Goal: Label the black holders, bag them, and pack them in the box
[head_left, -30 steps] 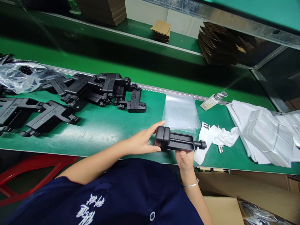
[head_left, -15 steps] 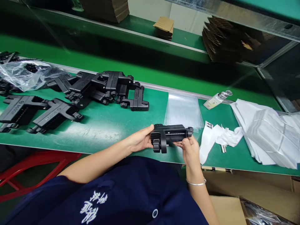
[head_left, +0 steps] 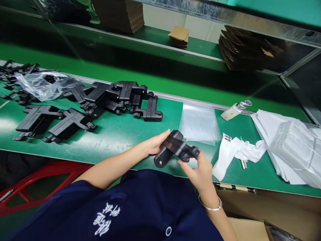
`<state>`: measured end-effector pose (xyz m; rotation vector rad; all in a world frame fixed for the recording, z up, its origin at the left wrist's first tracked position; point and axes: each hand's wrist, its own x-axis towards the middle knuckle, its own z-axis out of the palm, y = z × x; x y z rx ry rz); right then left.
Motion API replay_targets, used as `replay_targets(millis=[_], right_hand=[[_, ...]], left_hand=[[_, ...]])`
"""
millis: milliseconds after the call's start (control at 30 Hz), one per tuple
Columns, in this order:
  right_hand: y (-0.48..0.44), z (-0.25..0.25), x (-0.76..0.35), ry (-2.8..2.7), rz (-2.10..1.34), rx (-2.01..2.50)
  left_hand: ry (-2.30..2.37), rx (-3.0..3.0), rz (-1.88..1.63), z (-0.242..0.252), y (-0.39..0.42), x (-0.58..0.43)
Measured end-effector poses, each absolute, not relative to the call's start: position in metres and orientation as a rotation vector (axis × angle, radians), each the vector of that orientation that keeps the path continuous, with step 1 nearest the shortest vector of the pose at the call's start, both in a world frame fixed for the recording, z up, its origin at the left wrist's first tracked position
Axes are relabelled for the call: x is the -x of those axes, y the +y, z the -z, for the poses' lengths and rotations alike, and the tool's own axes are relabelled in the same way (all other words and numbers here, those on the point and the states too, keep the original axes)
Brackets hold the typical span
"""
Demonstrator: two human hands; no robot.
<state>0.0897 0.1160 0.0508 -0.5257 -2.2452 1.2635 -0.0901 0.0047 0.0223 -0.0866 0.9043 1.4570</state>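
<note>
Both hands hold a black plastic bracket (head_left: 173,146) above the front of the green bench. My left hand (head_left: 156,143) closes on the bracket's left side, its thumb along the top edge. With thumb and fingers, my right hand (head_left: 200,169) grips the knobbed end at the right. The bracket is tilted, its rounded end pointing down and left; some fingers are hidden beneath it. Just beyond it lie clear plastic bags (head_left: 200,124). More black brackets of the same kind are piled at the left, among them a bracket near the bench edge (head_left: 69,124).
A bottle with a metal cap (head_left: 233,111) lies toward the back right. Nearby are a white paper strip (head_left: 223,157), crumpled tissue (head_left: 250,150) and a tied white stack (head_left: 296,144). Small black parts (head_left: 22,75) and a plastic bag (head_left: 48,87) lie far left. Cardboard (head_left: 178,36) sits on the shelf.
The bracket has been turned over and tilted in my hands, showing a different side. My right hand has shifted its grip on the knobbed end. The camera view has moved slightly.
</note>
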Motion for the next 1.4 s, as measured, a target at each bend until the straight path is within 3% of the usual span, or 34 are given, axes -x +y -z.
replay_targets(millis=[167,267,367,433,533,633,767,933,1067,1233,1400], right_hand=[[0.101,-0.059,-0.082,-2.384,-0.855,0.288],[0.102,-0.061,-0.085,-2.414,-0.906,0.285],[0.128,-0.06,-0.103,-2.413,-1.163,0.333],[0.163,-0.055,-0.122,-2.279,-1.233,0.532],[0.225,-0.042,-0.153,-2.01,-0.894,1.104],[0.27,-0.031,-0.168,-2.106,-0.657,1.568],[0.287,-0.021,-0.153,-2.236,-0.586,1.758],[0.285,-0.009,-0.13,-2.25,-0.631,1.61],[0.281,-0.005,-0.13,-2.262,-0.761,1.364],[0.248,-0.013,-0.132,-2.02,-1.091,0.848],[0.211,-0.018,-0.134,-1.99,-1.282,0.56]], left_hand=[[0.847,0.117,-1.447,-0.014,0.02,0.091],[0.843,0.093,-1.422,-0.012,0.023,0.087],[0.912,0.106,-1.408,-0.012,0.025,0.087],[1.029,0.112,-1.418,-0.012,0.024,0.09],[1.385,-0.053,-1.45,-0.011,0.02,0.099],[1.803,-0.465,-1.42,-0.006,0.018,0.111],[2.167,-0.816,-1.189,-0.001,0.023,0.12],[2.398,-0.912,-0.96,-0.002,0.02,0.122],[2.567,-1.193,-1.077,-0.023,0.018,0.109],[2.104,-1.198,-1.25,-0.056,0.047,0.066],[1.498,-1.007,-1.35,-0.053,0.101,0.036]])
